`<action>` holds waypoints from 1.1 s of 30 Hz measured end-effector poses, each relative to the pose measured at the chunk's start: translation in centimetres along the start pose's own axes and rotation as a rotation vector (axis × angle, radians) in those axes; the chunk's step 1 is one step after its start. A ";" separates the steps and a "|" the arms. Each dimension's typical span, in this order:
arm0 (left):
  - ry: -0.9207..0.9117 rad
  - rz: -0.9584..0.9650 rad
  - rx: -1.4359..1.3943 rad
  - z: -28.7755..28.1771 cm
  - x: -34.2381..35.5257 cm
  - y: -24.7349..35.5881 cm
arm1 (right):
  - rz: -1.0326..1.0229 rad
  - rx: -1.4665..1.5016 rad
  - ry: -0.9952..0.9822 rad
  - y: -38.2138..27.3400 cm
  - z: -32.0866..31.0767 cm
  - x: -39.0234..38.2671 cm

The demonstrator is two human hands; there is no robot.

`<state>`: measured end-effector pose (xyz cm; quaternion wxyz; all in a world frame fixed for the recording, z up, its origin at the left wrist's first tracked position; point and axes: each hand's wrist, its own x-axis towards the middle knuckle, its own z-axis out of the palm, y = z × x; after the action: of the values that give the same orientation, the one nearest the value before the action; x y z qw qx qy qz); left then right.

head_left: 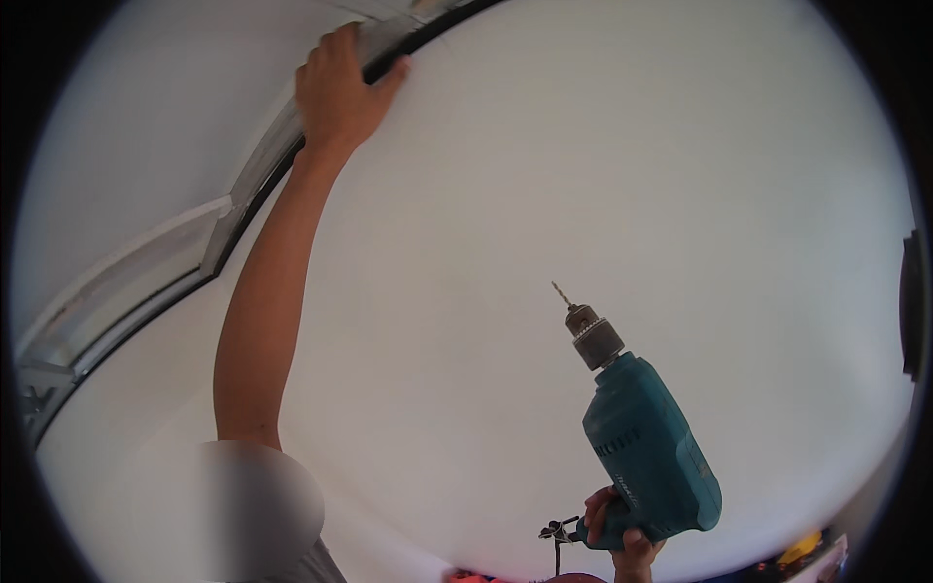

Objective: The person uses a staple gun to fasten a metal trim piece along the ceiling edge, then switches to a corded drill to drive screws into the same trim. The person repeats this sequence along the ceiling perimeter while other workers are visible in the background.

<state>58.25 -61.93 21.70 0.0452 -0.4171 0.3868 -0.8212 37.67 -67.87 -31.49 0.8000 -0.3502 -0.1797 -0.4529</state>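
My right hand (634,556) is wrapped round the handle of a teal corded power drill (646,447) at the lower right. The drill stands upright, tilted a little left, with a thin twist bit (561,292) in its metal chuck (595,338). The bit's tip shows against the large white surface (466,194), and I cannot tell how far apart they are. My left arm reaches far up. My left hand (342,92) grips the pale metal frame rail (260,160) along a black edge strip (428,35), fingers curled over it and thumb spread onto the white side.
The metal frame continues down the left side with cross pieces (216,233). A dark object (912,306) sits at the right rim. The drill's cord and a chuck key-like piece (557,531) hang by the handle. Red and yellow items (799,550) show along the bottom.
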 end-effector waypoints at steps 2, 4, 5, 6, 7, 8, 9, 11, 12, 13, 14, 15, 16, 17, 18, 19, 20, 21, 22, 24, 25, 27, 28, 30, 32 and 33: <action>-0.014 -0.075 0.107 0.0 1.0 -0.3 | 0.165 0.046 -0.038 0.1 -0.5 -0.5; 0.069 -0.005 0.113 -0.2 1.6 -0.7 | 0.315 0.063 -0.071 -0.1 -1.1 -0.8; 0.107 0.028 0.113 -0.3 1.9 -0.9 | 0.342 0.083 -0.071 -0.2 -1.4 -1.0; 0.053 -0.050 0.144 -0.5 1.9 -1.0 | 0.362 0.089 -0.074 -0.2 -1.7 -1.0; 0.078 -0.018 0.142 -0.5 2.0 -1.0 | 0.383 0.113 -0.084 -0.1 -1.9 -0.9; 0.101 -0.010 0.140 -0.5 1.9 -0.9 | 0.404 0.129 -0.088 -0.2 -2.1 -0.8; 0.157 -0.005 0.136 -0.4 1.9 -0.7 | 0.425 0.145 -0.091 0.0 -2.1 -0.5; 0.170 -0.034 0.194 0.1 1.6 -0.2 | 0.460 0.173 -0.099 0.5 -2.2 0.0; 0.184 -0.022 0.225 0.3 1.4 0.0 | 0.478 0.182 -0.102 0.8 -2.1 0.2; 0.201 -0.057 0.219 0.4 1.2 0.3 | 0.487 0.193 -0.106 1.1 -2.1 0.4; 0.208 -0.063 0.212 0.4 0.9 0.6 | 0.494 0.203 -0.110 1.4 -2.0 0.5; 0.219 -0.069 0.204 0.3 0.8 0.8 | 0.502 0.212 -0.113 1.6 -2.0 0.6; 0.206 -0.087 0.189 0.1 0.6 0.9 | 0.504 0.221 -0.114 1.8 -1.8 0.7; 0.194 -0.106 0.175 -0.2 0.5 0.9 | 0.505 0.228 -0.116 2.0 -1.8 0.7; 0.179 -0.154 0.168 -0.6 0.4 1.0 | 0.507 0.230 -0.116 2.0 -1.7 0.8; 0.174 -0.129 0.152 -0.9 0.4 0.9 | 0.501 0.236 -0.116 2.1 -1.6 0.8; 0.172 -0.134 0.143 -1.3 0.4 0.9 | 0.490 0.239 -0.117 2.0 -1.6 0.8; 0.182 -0.139 0.134 -1.6 0.5 0.8 | 0.481 0.238 -0.116 1.9 -1.5 1.0; 0.160 -0.159 0.120 -1.9 0.5 0.7 | 0.473 0.238 -0.114 1.7 -1.5 1.0; 0.158 -0.161 0.103 -2.4 0.6 0.4 | 0.454 0.233 -0.111 1.4 -1.5 1.3; 0.149 -0.157 0.074 -2.6 0.6 0.3 | 0.445 0.236 -0.111 1.2 -1.5 1.5; 0.166 -0.077 0.022 -3.0 0.5 0.0 | 0.447 0.233 -0.117 0.8 -1.6 1.8; 0.143 -0.064 0.017 -3.1 0.3 -0.2 | 0.444 0.230 -0.116 0.7 -1.7 1.9; 0.097 -0.050 0.050 -3.3 0.0 -0.6 | 0.429 0.230 -0.113 0.5 -1.8 2.1; 0.071 -0.056 0.041 -3.4 -0.4 -1.1 | 0.417 0.231 -0.107 0.4 -1.8 2.2; 0.061 -0.069 0.019 -3.5 -0.6 -1.3 | 0.407 0.231 -0.105 0.4 -1.8 2.2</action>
<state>56.43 -58.66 20.98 0.0089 -0.4047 0.3653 -0.8383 39.12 -70.34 -31.57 0.8991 -0.3082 -0.1973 -0.2400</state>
